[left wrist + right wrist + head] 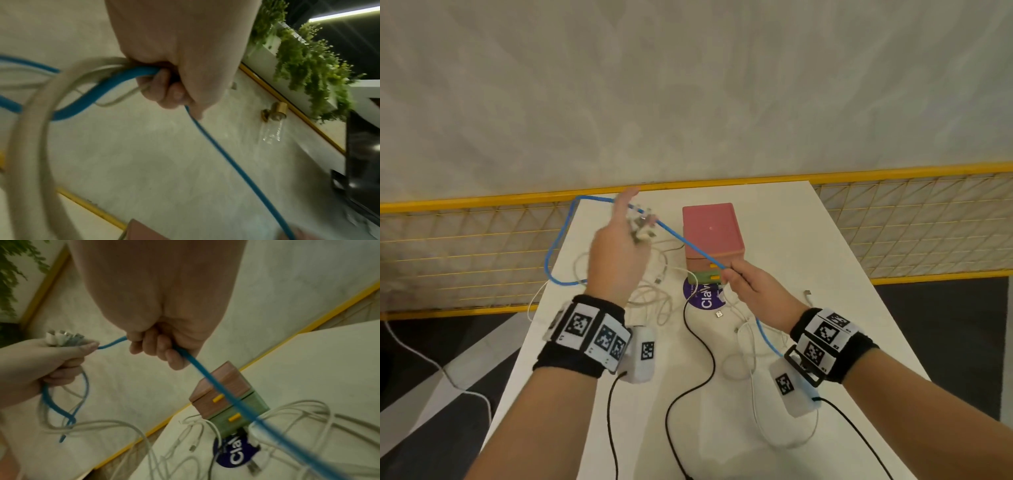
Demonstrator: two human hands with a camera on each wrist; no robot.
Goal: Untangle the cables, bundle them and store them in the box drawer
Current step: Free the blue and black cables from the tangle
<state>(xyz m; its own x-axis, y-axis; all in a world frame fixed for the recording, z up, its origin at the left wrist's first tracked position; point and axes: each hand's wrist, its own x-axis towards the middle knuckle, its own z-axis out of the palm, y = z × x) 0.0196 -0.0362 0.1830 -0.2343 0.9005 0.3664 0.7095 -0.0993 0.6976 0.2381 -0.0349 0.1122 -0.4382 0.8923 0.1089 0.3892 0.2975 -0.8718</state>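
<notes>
A blue cable (pixel 688 244) runs taut between my hands above the white table (pixel 808 240). My left hand (pixel 619 246) is raised at the far left and grips the blue cable (pixel 115 84) together with white cables (pixel 28 129) and several plug ends (pixel 63 338). My right hand (pixel 748 284) pinches the blue cable (pixel 205 374) just in front of the box. The pink box (pixel 710 231) has a pink and a green drawer (pixel 236 415), each with a yellow handle. Loose white cables (pixel 654 301) lie tangled on the table.
A round purple sticker (pixel 703 296) lies before the box. Black wrist-camera leads (pixel 698 359) cross the near table. A yellow mesh railing (pixel 482 240) runs behind the table and a white cable (pixel 431 363) hangs off its left edge. Green plants (pixel 304 65) hang on the wall.
</notes>
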